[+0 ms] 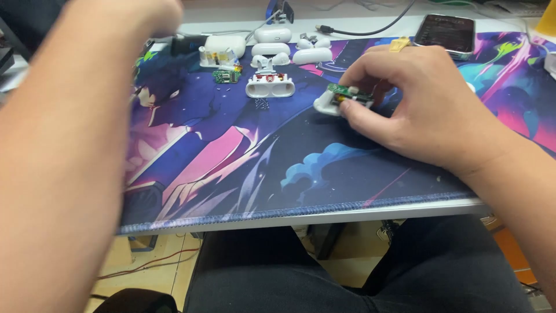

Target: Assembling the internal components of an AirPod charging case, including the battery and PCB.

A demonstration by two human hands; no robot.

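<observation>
The right hand (428, 104) pinches a small white casing with a green circuit board (344, 95) against the worktop mat (231, 168), steadying it. The left hand (145, 14) is blurred beyond an opened white earbud case (270, 85); its grip cannot be told.

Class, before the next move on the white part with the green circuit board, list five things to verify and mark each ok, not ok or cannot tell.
1. Right hand fingers pinch the white part with green circuit board: ok.
2. Part rests on the desk mat: ok.
3. Left hand in clear view: not ok, blurred.
4. What the left hand holds: cannot tell.
5. Opened white case shell lies apart from the fingers: ok.
</observation>
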